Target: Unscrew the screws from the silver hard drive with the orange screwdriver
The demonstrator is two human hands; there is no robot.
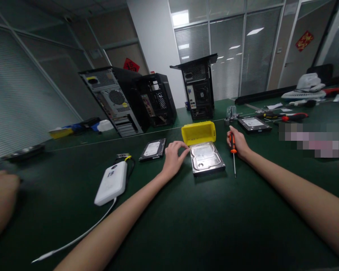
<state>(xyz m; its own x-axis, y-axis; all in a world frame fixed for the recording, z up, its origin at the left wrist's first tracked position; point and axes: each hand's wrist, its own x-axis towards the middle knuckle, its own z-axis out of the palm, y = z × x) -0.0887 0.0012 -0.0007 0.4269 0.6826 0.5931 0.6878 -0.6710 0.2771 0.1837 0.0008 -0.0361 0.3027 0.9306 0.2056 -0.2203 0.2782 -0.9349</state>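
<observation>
A silver hard drive [205,156] lies label side up on the dark green table, right in front of a yellow plastic box [199,132]. At its back left corner is my left hand [173,156], thumb and index fingertip drawn together against the edge. To the right of the drive, my right hand [238,142] grips a screwdriver [233,145] by its orange and black handle. The shaft points down toward me, and its tip is apart from the drive. A second hard drive [153,149] rests left of my left hand, and a third hard drive [254,124] sits behind my right hand.
A white power bank [112,183] with a white cable lies at left. Computer cases [121,99] stand at the back. Red-handled pliers [295,117] and other tools are at back right. Another person's blurred hand [1,199] is at the left edge.
</observation>
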